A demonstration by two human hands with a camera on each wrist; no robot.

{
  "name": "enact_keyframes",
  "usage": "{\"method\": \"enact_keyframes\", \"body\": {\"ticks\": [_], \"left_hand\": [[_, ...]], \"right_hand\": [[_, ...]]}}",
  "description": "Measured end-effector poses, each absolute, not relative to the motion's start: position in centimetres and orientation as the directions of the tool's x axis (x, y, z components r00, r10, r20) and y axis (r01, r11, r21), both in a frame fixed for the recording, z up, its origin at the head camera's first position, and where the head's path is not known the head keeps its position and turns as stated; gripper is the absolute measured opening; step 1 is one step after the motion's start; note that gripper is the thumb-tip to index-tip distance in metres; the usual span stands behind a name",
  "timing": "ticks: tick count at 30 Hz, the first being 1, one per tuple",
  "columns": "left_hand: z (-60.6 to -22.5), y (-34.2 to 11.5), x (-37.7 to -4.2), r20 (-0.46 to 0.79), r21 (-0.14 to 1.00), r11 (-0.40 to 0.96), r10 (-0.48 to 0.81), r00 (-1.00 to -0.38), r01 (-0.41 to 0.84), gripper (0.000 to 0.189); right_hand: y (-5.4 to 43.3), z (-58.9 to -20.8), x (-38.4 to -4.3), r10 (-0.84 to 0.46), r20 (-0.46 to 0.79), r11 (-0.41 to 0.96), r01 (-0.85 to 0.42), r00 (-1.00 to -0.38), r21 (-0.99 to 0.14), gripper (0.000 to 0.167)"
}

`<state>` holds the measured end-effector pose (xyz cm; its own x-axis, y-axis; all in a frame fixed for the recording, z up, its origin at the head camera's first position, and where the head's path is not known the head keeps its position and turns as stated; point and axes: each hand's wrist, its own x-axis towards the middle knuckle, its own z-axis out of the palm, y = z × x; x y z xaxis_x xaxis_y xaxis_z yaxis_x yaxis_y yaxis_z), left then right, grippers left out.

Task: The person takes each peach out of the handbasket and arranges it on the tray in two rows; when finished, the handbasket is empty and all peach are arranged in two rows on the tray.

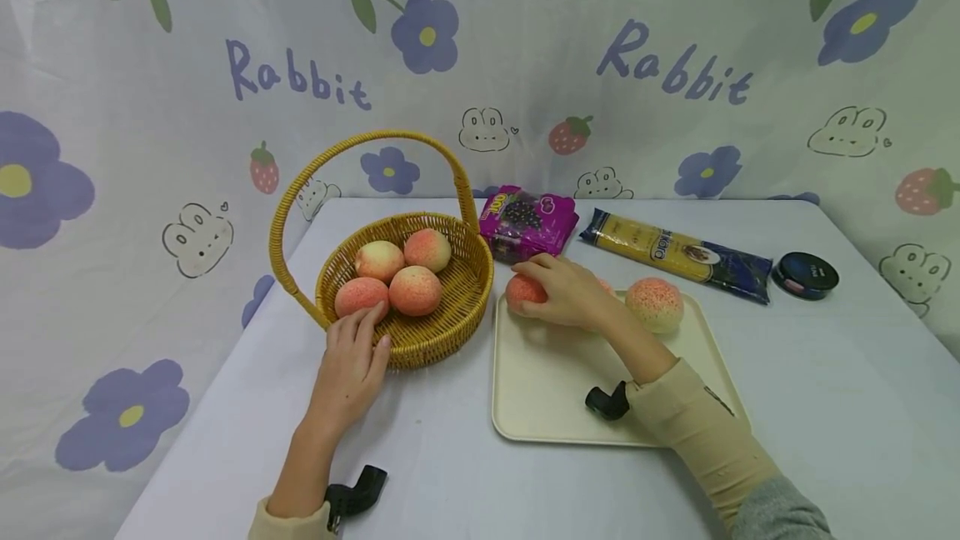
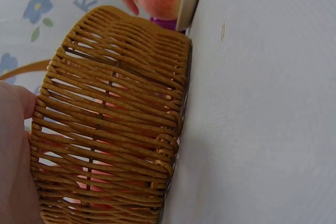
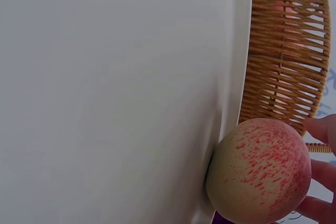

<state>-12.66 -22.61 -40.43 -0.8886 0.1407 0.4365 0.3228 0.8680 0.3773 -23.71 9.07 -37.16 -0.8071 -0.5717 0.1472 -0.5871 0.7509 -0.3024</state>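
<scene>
The peach (image 3: 260, 174) at the right hand (image 1: 566, 290) is cream with coral-red speckling; the peaches (image 1: 415, 291) by the left hand (image 1: 348, 365) blend pink into pale yellow, and their basket (image 1: 431, 354) is woven golden brown. Under the right hand the tray (image 1: 543, 390) is cream. Beyond the hands, the grape packet (image 1: 528, 223) is purple, the long packet (image 1: 675, 253) yellow and navy; the white cloth (image 1: 510, 32) repeats purple flowers, strawberries and outlined rabbits.
</scene>
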Motion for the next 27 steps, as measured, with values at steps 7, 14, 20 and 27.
{"method": "enact_keyframes", "body": {"ticks": [7, 14, 20, 27], "left_hand": [[-40.34, -22.59, -12.68, 0.433, 0.378, 0.869, 0.14, -0.89, 0.321, 0.047], [-40.38, -22.63, -12.65, 0.436, 0.375, 0.869, 0.142, -0.889, 0.323, 0.047], [-40.32, -22.62, -12.63, 0.434, 0.372, 0.871, 0.142, -0.89, 0.321, 0.047], [-40.19, -22.57, -12.56, 0.433, 0.371, 0.872, 0.141, -0.89, 0.318, 0.047]], "right_hand": [[9.27, -36.74, -23.79, -0.571, 0.143, 0.745, -0.584, -0.808, -0.322, 0.062], [9.28, -36.78, -24.06, -0.592, 0.18, 0.73, -0.617, -0.786, -0.294, 0.057], [9.08, -36.7, -24.03, -0.602, 0.198, 0.717, -0.633, -0.774, -0.293, 0.05], [8.68, -36.4, -23.75, -0.607, 0.229, 0.695, -0.648, -0.761, -0.312, 0.043]]}}
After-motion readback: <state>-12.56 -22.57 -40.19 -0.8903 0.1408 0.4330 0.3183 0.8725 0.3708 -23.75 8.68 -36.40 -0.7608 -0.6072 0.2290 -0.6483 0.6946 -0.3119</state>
